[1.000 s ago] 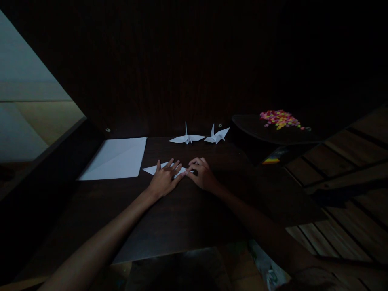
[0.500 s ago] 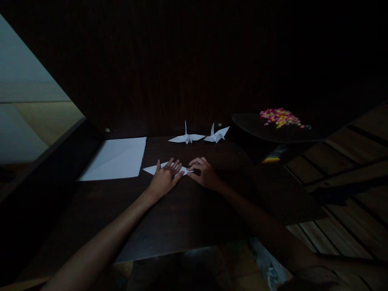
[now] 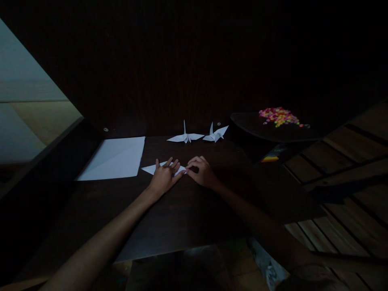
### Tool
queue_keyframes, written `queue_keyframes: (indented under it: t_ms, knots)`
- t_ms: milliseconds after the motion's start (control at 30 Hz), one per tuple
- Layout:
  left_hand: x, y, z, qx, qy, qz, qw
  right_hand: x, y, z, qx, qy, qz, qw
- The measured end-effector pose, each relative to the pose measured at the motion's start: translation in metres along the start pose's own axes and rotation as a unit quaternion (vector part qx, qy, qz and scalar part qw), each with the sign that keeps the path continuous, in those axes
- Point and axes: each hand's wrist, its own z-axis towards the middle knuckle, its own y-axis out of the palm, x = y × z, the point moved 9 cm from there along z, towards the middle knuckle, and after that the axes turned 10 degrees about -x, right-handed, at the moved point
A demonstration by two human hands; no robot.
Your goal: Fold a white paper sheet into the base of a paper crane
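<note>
A folded white paper triangle (image 3: 149,168) lies flat on the dark table (image 3: 169,218). My left hand (image 3: 164,178) rests on it with fingers spread, pressing it down. My right hand (image 3: 202,173) is curled beside it, its fingertips pinching the paper's right tip. Most of the folded paper is hidden under my left hand.
A white sheet of paper (image 3: 115,158) lies to the left. Two white paper cranes (image 3: 184,137) (image 3: 216,135) stand at the table's back edge. A pile of small colourful bits (image 3: 279,116) sits on a dark raised surface at the right. Wooden floorboards (image 3: 348,190) show at right.
Hardly anything has moved. My right hand's fingertips have shifted slightly along the paper's right tip; my left hand stays pressed on the paper.
</note>
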Motion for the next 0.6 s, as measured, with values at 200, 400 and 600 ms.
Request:
queue_keyframes:
  t_ms: [200,400,600]
  knots:
    - [0.000,0.002,0.000,0.019,0.012,0.006,1.000,0.002,0.004,-0.001,-0.048,-0.013,0.013,0.999]
    - [0.002,0.007,0.003,0.030,-0.006,0.020,0.999,0.008,0.007,0.001,-0.101,-0.020,0.032,0.994]
    - [0.001,0.012,0.012,0.002,-0.072,0.007,0.997,0.007,0.006,-0.001,-0.120,-0.025,0.036,0.992]
